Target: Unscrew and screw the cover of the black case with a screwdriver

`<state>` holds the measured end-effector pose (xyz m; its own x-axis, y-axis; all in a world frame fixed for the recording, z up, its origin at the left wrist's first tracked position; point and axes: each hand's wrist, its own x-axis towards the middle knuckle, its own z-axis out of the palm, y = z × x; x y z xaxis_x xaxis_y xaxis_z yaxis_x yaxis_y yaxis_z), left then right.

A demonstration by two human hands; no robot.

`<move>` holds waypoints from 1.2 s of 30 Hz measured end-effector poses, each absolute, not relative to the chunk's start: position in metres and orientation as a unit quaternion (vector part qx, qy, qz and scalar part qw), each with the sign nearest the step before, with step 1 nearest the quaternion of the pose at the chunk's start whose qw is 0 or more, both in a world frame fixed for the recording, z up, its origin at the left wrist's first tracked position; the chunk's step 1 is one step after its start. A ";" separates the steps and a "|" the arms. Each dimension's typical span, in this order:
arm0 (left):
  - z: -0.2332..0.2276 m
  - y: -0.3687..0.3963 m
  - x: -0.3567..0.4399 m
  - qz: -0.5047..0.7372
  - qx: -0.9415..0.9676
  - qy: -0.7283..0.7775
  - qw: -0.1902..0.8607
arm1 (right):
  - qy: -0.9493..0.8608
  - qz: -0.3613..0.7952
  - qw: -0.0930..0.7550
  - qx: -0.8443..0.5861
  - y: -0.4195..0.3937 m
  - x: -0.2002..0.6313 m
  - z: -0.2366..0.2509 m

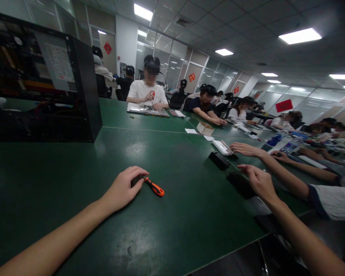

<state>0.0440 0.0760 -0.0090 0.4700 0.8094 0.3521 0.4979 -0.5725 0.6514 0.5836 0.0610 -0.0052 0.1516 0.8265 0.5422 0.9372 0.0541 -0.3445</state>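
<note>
left hand (123, 188): palm down, fingers curled | right hand (257, 179): raised, open

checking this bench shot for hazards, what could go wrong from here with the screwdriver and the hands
1. The left hand only rests its fingertips on the orange screwdriver, which lies flat on the smooth green table; a loose touch could send it rolling or sliding away.
2. The right hand hangs over a dark flat item at the table edge; a nudge might knock it off.
3. A neighbour's hand works close by, so the arms could bump.
</note>
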 end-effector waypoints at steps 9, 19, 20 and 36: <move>-0.010 0.078 0.040 0.178 0.914 0.361 0.052 | -0.650 -0.094 -0.002 -0.754 0.138 0.517 0.035; -0.009 0.081 0.037 0.324 0.784 0.506 0.156 | -0.840 -0.123 0.098 -0.520 0.113 0.324 -0.015; -0.009 0.082 0.037 0.371 0.761 0.506 0.167 | -0.873 -0.099 0.139 -0.456 0.103 0.308 -0.017; -0.002 0.065 0.042 0.499 0.753 0.388 0.184 | -0.870 0.220 0.268 -0.351 0.101 0.242 0.120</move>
